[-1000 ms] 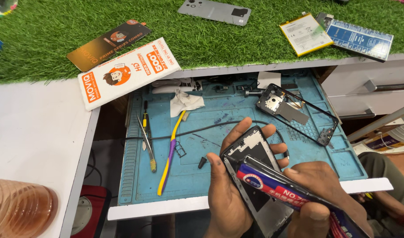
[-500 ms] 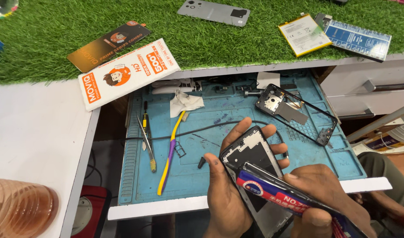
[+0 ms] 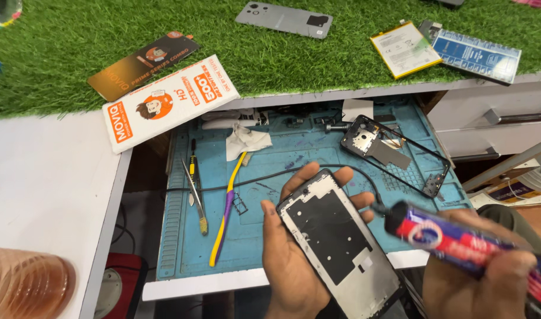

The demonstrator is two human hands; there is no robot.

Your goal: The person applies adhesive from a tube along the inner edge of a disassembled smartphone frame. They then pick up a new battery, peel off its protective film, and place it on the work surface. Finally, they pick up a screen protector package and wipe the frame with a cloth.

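Note:
My left hand grips an opened phone screen assembly, its black and silver inner side facing up, over the front edge of the blue work mat. My right hand holds a red and blue glue tube to the right of the phone; its black nozzle sits just off the phone's right edge. A black phone mid-frame lies on the mat beyond the hands.
On the mat lie a yellow and purple toothbrush, tweezers, a screwdriver, a crumpled tissue and a black cable. The green turf holds a grey back cover, a battery and flat packages. An orange ribbed cup stands at lower left.
My right hand has swung the glue tube off the phone's face out to its right side. The phone in my left hand has kept its place.

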